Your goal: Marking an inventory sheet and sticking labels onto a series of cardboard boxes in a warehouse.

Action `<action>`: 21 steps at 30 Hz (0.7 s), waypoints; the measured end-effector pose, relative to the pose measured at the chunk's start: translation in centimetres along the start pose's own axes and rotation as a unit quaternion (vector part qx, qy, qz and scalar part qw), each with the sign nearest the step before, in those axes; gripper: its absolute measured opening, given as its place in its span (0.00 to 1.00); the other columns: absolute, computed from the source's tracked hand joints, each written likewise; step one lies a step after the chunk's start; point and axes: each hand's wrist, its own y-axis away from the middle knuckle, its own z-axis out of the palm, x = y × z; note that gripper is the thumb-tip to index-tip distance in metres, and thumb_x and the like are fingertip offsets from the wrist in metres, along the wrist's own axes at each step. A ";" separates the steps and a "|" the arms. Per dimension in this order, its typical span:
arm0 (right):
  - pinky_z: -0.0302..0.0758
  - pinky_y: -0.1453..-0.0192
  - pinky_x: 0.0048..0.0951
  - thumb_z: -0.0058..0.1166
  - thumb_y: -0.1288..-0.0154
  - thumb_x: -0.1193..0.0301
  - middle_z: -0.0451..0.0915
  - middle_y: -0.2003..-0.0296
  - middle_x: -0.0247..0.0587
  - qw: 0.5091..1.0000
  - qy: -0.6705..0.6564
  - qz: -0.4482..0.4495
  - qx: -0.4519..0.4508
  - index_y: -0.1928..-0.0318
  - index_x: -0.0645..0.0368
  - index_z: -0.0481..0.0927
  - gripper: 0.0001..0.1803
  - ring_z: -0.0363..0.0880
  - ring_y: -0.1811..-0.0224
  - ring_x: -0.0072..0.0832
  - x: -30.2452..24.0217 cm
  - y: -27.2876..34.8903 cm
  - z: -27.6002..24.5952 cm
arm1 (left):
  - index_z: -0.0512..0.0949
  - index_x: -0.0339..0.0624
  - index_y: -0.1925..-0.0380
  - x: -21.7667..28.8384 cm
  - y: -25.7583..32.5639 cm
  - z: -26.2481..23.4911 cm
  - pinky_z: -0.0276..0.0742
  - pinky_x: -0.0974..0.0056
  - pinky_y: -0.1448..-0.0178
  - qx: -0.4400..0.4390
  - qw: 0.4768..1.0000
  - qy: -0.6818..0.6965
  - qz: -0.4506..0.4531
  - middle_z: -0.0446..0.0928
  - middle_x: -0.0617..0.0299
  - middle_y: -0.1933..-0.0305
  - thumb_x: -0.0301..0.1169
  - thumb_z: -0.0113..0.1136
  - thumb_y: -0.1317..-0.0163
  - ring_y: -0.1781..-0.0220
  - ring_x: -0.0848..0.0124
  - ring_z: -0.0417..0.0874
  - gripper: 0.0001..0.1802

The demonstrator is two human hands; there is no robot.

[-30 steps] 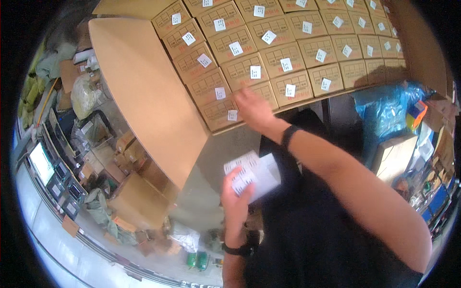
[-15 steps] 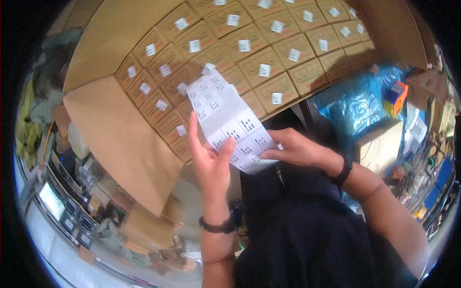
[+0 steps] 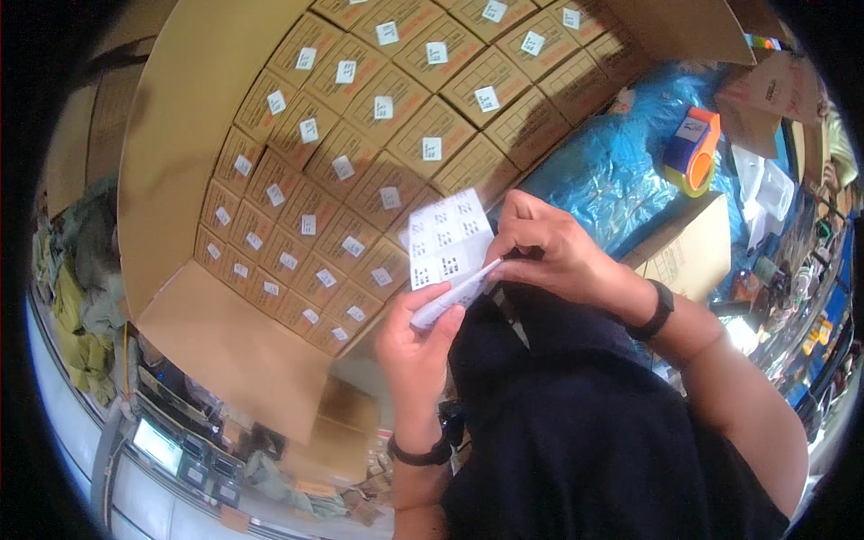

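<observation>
A sheet of white labels [image 3: 447,236] printed with small black marks is bent over between my hands. My left hand [image 3: 414,346] is closed on its lower left part, with the thumb on the near face. From the right, my right hand [image 3: 558,247] pinches the sheet's folded edge; whether a single label sits between its fingertips I cannot tell. Beyond them, small brown boxes [image 3: 346,175] stand in tight rows inside a large open carton [image 3: 184,117]. Most of those boxes bear a white label [image 3: 432,148]; several at the right side show none.
The carton's flap [image 3: 238,351] hangs out toward me on the left. Right of the carton lies blue plastic wrapping [image 3: 585,175] with an orange and blue tape dispenser [image 3: 695,148] on it. A brown box [image 3: 688,247] stands nearer. A lit screen [image 3: 157,445] is at lower left.
The label sheet has gone from stretched out to bent over, and my left fingers have curled in round it. My right hand has risen slightly and pinches its edge. The view has shifted.
</observation>
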 end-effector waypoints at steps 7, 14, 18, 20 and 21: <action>0.69 0.64 0.29 0.67 0.45 0.70 0.73 0.69 0.35 0.996 -0.020 -0.040 0.071 0.64 0.57 0.82 0.09 0.72 0.66 0.30 1.7 0.5 -3.6 | 0.79 0.29 0.60 1.2 -1.5 4.1 0.75 0.69 0.51 0.013 0.992 0.122 0.009 0.80 0.57 0.58 0.24 0.65 0.39 0.56 0.74 0.79 0.10; 0.67 0.62 0.32 0.69 0.52 0.71 0.73 0.69 0.32 0.965 0.210 -0.109 0.116 0.63 0.52 0.83 0.14 0.72 0.66 0.31 2.0 1.0 -5.0 | 0.79 0.27 0.56 1.6 -2.5 5.9 0.77 0.70 0.51 0.017 0.997 0.075 -0.010 0.80 0.55 0.56 0.21 0.63 0.39 0.56 0.74 0.80 0.12; 0.65 0.62 0.32 0.69 0.57 0.72 0.72 0.70 0.28 0.950 0.259 -0.127 0.122 0.64 0.48 0.83 0.16 0.72 0.67 0.28 2.2 1.0 -4.1 | 0.79 0.28 0.56 1.3 -2.6 5.9 0.77 0.70 0.50 0.009 0.997 0.074 -0.031 0.80 0.55 0.56 0.21 0.62 0.38 0.56 0.74 0.80 0.11; 0.65 0.62 0.32 0.69 0.58 0.71 0.71 0.71 0.27 0.955 0.245 -0.108 0.131 0.65 0.47 0.82 0.15 0.72 0.67 0.28 2.2 0.9 -3.5 | 0.79 0.27 0.55 1.2 -2.4 5.7 0.77 0.71 0.51 0.007 0.998 0.054 -0.040 0.80 0.54 0.56 0.21 0.62 0.39 0.56 0.74 0.80 0.12; 0.65 0.61 0.31 0.67 0.56 0.70 0.72 0.69 0.27 0.946 0.274 -0.129 0.119 0.66 0.47 0.81 0.13 0.72 0.67 0.27 2.5 1.0 -3.2 | 0.79 0.27 0.55 1.0 -2.3 5.5 0.77 0.71 0.51 0.008 0.998 0.056 -0.040 0.80 0.54 0.56 0.21 0.62 0.39 0.56 0.74 0.80 0.12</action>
